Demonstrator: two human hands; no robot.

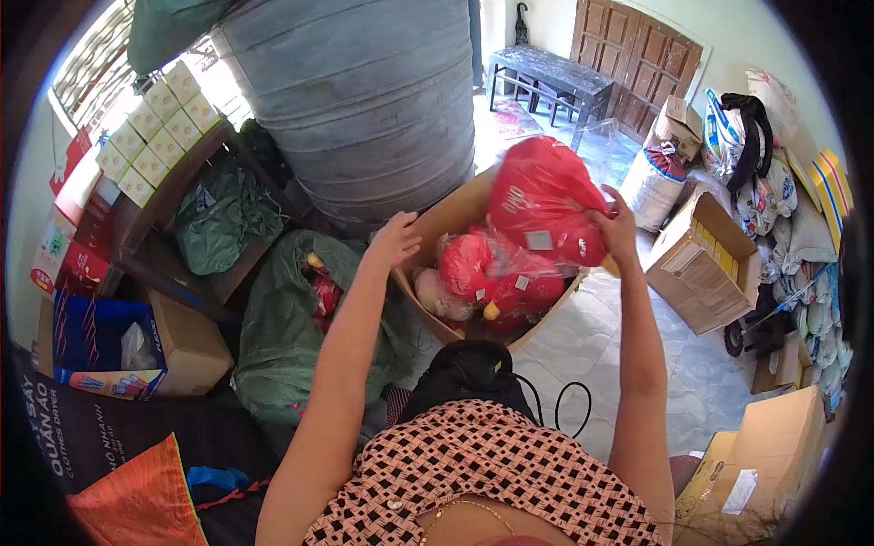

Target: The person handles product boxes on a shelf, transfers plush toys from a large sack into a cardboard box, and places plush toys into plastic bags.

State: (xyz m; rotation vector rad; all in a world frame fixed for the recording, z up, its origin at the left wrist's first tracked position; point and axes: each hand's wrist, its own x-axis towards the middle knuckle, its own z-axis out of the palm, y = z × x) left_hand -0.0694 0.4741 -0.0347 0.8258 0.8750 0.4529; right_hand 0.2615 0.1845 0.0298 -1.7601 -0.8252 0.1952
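Note:
My right hand (617,227) grips the edge of a red plush-looking item in a clear plastic bag (542,187), with white lettering and a white tag. It is held over the far right part of a large cardboard box (448,211). My left hand (397,240) is at the box's left rim, fingers apart and holding nothing; whether it touches the cardboard I cannot tell. Inside the box lie more red bagged items (467,267), one with a small yellow part (492,310), and a pale pinkish one (437,296).
A big grey tank (350,109) stands behind the box. To the left are a green sack (282,318) and a wooden table (137,214) with several small boxes (150,136). On the right stand an open carton (687,287), sacks (657,187) and another carton (774,437).

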